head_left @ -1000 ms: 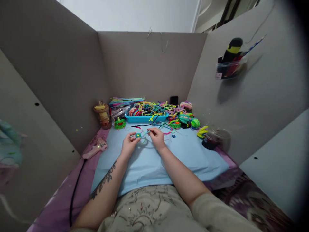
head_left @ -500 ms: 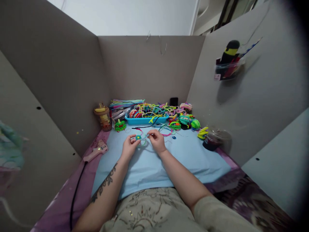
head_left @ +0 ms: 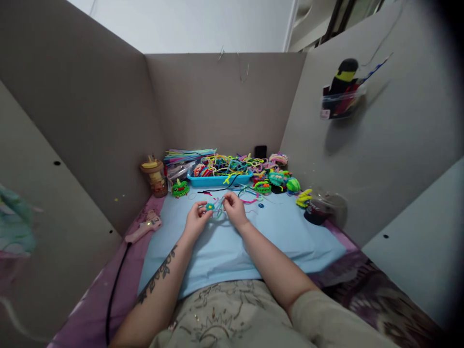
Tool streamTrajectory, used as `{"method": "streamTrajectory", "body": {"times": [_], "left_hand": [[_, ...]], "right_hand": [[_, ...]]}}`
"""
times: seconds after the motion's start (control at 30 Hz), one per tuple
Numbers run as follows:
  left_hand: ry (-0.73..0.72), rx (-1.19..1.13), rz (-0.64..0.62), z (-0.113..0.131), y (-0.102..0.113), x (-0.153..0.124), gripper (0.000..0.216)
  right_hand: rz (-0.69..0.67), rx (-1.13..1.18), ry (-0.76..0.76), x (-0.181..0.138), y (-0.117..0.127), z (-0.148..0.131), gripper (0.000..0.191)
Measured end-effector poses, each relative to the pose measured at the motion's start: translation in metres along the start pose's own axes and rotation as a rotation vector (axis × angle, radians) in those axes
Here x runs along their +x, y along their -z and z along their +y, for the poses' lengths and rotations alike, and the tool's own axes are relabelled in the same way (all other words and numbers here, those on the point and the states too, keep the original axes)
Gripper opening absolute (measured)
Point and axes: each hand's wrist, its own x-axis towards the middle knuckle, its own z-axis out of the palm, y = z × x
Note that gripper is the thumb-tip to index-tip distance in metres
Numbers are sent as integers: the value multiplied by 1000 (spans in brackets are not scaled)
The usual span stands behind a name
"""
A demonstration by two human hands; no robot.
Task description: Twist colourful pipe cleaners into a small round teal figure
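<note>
My left hand (head_left: pixel 196 221) pinches a small teal pipe-cleaner flower with a yellow centre (head_left: pixel 209 207) over the light blue cloth (head_left: pixel 275 232). My right hand (head_left: pixel 235 210) is closed on the pale pipe-cleaner strand (head_left: pixel 218 209) that runs from the flower, fingertips close to the left hand's. Both hands hover just above the cloth near its far edge. The left forearm bears a dark tattoo.
A blue tray (head_left: pixel 219 180) of tangled coloured pipe cleaners stands at the back, with finished fuzzy pieces (head_left: pixel 278 180) to its right and a green one (head_left: pixel 180 187) to its left. A pink glue gun (head_left: pixel 143 229) lies left, a lidded dark cup (head_left: pixel 319 210) right. Cardboard walls enclose the space.
My right hand has drawn a little closer to the left one, shortening the strand between them. The view shifted slightly.
</note>
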Motion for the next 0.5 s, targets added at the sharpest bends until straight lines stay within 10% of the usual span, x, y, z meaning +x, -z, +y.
{"method": "streamTrajectory", "body": {"times": [0.27, 0.5], "left_hand": [[-73, 77, 43, 4, -2, -3, 39], [-68, 109, 38, 6, -3, -3, 40]], "right_hand": [[-178, 152, -179, 2, -8, 7, 17], [58, 164, -62, 4, -3, 1, 11]]}}
